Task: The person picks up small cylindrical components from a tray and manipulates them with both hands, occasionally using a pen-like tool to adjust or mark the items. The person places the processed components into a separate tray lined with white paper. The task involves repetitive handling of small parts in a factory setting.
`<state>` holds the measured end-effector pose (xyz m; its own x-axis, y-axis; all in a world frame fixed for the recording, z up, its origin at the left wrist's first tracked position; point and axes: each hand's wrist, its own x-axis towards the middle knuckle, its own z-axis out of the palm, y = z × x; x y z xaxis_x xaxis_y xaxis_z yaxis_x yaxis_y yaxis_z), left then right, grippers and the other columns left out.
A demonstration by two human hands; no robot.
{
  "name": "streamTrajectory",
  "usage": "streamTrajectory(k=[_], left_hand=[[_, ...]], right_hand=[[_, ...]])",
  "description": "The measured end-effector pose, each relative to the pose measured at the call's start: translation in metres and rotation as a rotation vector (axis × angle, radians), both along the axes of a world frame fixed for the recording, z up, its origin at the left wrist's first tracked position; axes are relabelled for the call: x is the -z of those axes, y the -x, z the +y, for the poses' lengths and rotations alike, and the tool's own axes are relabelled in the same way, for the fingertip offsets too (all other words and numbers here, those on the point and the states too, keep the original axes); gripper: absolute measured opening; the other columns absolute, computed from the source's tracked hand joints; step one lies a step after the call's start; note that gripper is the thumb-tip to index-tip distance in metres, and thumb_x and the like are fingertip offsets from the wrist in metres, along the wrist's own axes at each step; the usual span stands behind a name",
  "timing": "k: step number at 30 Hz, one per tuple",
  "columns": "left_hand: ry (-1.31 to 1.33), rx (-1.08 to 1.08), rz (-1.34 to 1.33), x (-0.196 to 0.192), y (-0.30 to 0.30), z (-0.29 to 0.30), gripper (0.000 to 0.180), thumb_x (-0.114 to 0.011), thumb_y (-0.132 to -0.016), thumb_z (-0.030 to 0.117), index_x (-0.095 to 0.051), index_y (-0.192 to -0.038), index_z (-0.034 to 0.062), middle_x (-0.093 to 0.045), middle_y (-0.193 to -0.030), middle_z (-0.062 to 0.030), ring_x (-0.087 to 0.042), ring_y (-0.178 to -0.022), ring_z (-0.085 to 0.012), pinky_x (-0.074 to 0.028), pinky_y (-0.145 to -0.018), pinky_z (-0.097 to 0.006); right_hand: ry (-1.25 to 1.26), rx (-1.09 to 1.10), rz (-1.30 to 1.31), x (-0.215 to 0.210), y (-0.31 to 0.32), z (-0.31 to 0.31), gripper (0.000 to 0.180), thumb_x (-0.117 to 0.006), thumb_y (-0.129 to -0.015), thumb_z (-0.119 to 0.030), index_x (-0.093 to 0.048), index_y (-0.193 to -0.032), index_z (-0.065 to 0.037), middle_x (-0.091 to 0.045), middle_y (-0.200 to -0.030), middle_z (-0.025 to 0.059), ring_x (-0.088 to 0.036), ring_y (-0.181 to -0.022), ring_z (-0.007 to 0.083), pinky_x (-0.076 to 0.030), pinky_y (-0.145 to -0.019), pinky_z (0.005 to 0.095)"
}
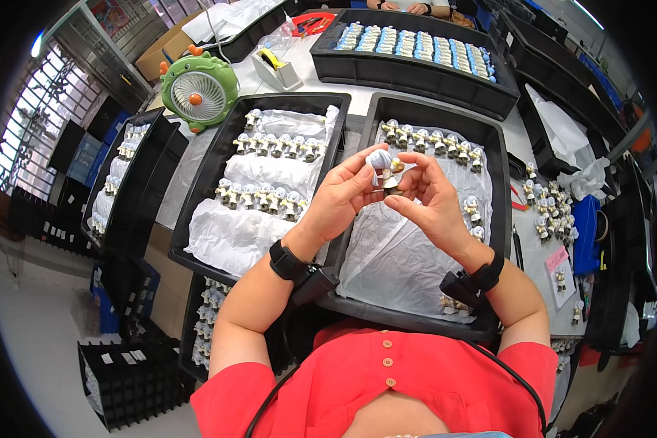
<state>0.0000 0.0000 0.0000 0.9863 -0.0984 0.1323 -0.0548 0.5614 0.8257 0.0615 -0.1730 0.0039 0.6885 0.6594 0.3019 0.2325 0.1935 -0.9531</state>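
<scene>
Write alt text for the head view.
Both hands, left hand and right hand, hold a small white-haired figurine above two black trays lined with white paper, where rows of similar figurines stand. A green desk fan sits beyond the trays.

brown cardboard box (pixel 169 48) — top left

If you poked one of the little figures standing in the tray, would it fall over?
Probably. The figures are small and upright with big round heads, so likely top-heavy. They stand on crinkled white paper, an uneven footing. The one in the hands looks light, pinched by fingertips.
</scene>
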Motion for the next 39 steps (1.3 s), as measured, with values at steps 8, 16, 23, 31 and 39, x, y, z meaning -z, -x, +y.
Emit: streamTrajectory(k=[8,16,23,31,39], left_hand=[[0.002,0.000,0.000,-0.001,0.001,0.001,0.046,-0.048,-0.094,0.021,-0.035,-0.135,0.0043,-0.054,-0.118,-0.0054,-0.056,-0.103,-0.0151,-0.046,-0.089,-0.034],[-0.018,0.018,-0.020,-0.003,0.001,0.000,0.047,-0.048,-0.094,0.023,-0.034,-0.136,0.0063,-0.054,-0.115,-0.0033,-0.054,-0.103,-0.0130,-0.045,-0.089,-0.034],[-0.024,-0.011,-0.001,-0.010,0.003,-0.004,0.048,-0.050,-0.093,0.021,-0.034,-0.137,0.0063,-0.055,-0.107,0.0007,-0.053,-0.093,-0.0077,-0.046,-0.086,-0.033],[-0.039,-0.011,-0.002,-0.007,0.002,-0.003,0.048,-0.050,-0.093,0.022,-0.035,-0.136,0.0070,-0.055,-0.111,-0.0005,-0.054,-0.098,-0.0094,-0.046,-0.087,-0.034],[-0.054,-0.006,-0.019,-0.004,0.001,0.000,0.047,-0.052,-0.092,0.024,-0.038,-0.134,0.0090,-0.054,-0.115,-0.0012,-0.053,-0.103,-0.0106,-0.045,-0.088,-0.031]], right_hand=[[-0.032,0.008,0.011,0.003,-0.001,0.002,0.052,-0.071,-0.075,-0.004,-0.045,-0.120,-0.005,-0.051,-0.083,-0.0005,-0.050,-0.073,0.0041,-0.045,-0.067,0.0183],[-0.011,0.043,-0.031,0.002,-0.001,0.001,0.049,-0.071,-0.074,-0.004,-0.048,-0.118,-0.007,-0.052,-0.078,-0.0021,-0.050,-0.070,0.0030,-0.043,-0.062,0.0171],[0.011,0.073,-0.070,0.000,-0.001,0.001,0.048,-0.071,-0.074,-0.003,-0.049,-0.116,-0.009,-0.052,-0.076,-0.0029,-0.049,-0.068,0.0035,-0.042,-0.061,0.0178],[0.011,0.067,-0.078,0.000,-0.001,0.001,0.048,-0.071,-0.074,-0.003,-0.048,-0.116,-0.009,-0.052,-0.075,-0.0031,-0.048,-0.067,0.0034,-0.042,-0.061,0.0179],[0.008,0.054,-0.068,0.002,-0.003,0.002,0.047,-0.071,-0.074,-0.004,-0.048,-0.116,-0.008,-0.052,-0.075,-0.0027,-0.049,-0.067,0.0033,-0.042,-0.060,0.0178]])
